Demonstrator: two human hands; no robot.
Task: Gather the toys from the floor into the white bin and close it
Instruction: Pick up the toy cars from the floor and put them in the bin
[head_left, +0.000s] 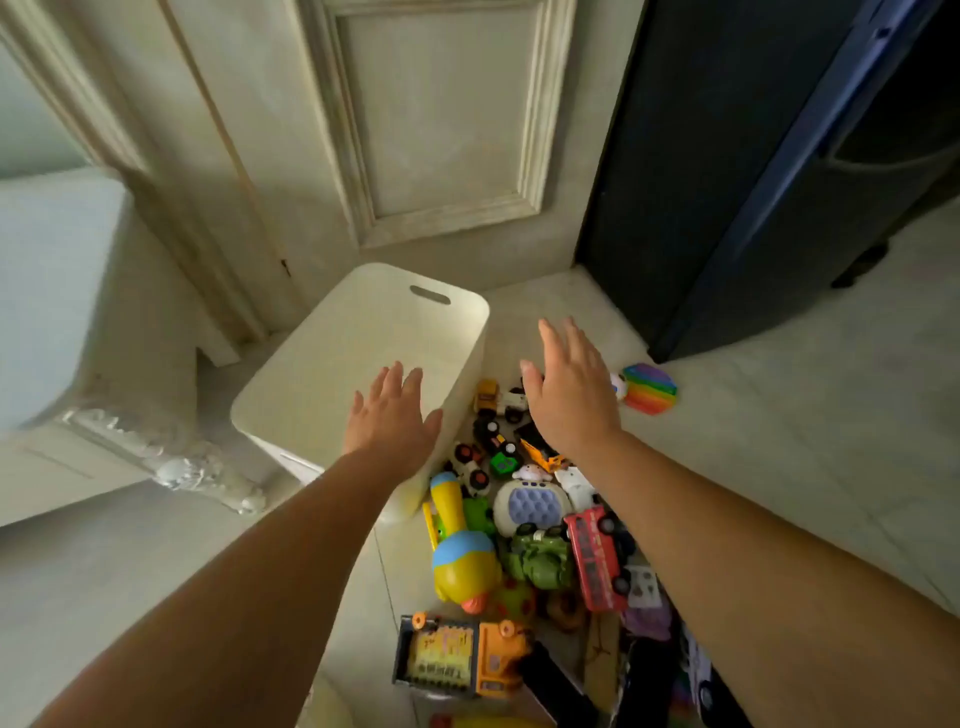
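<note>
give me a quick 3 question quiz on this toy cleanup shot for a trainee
1. True or false: the white bin has its lid on.
2. Which toy lies farthest from the pile? A) rainbow pad B) red bus C) duck
3. Fill in: both the left hand and the right hand are ____, holding nothing.

Key: 1 true, a flat top with a handle slot covers it. 2 A. 3 open.
</note>
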